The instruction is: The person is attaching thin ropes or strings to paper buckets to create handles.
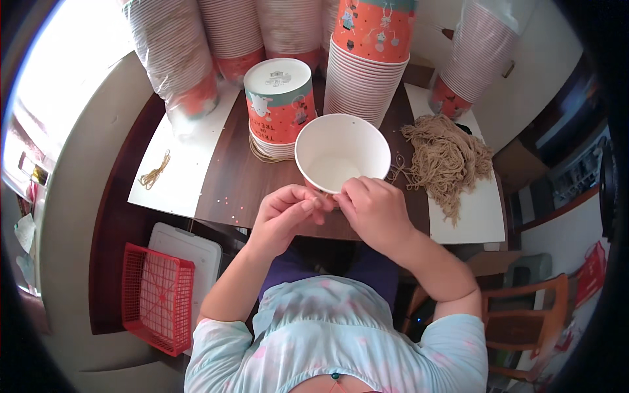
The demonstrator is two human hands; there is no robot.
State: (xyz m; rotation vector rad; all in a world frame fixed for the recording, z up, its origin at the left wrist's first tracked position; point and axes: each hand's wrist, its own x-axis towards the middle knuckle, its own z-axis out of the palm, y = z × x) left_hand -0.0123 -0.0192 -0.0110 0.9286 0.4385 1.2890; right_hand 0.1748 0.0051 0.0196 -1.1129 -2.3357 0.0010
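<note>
A white-lined paper bucket [342, 147] stands with its mouth tilted toward me at the table's near edge. Fingers of my right hand [378, 211] are closed at its near rim. Just left of that, my left hand [285, 214] pinches close against the outside of the bucket; whatever lies between the fingertips is too small to make out. The bucket's near outer wall is mostly hidden by my hands. Behind it to the left, an upside-down stack of orange and teal printed buckets [280, 108] has cord loops around its base. A tangled heap of tan cord [452, 157] lies to the right.
A tall bucket stack [363, 88] rises behind the bucket. Plastic-wrapped stacks [173, 59] line the back, with another wrapped stack [475, 56] at the far right. A small cord bundle [154, 170] lies left. Below are a red basket [157, 298] and a wooden chair [524, 321].
</note>
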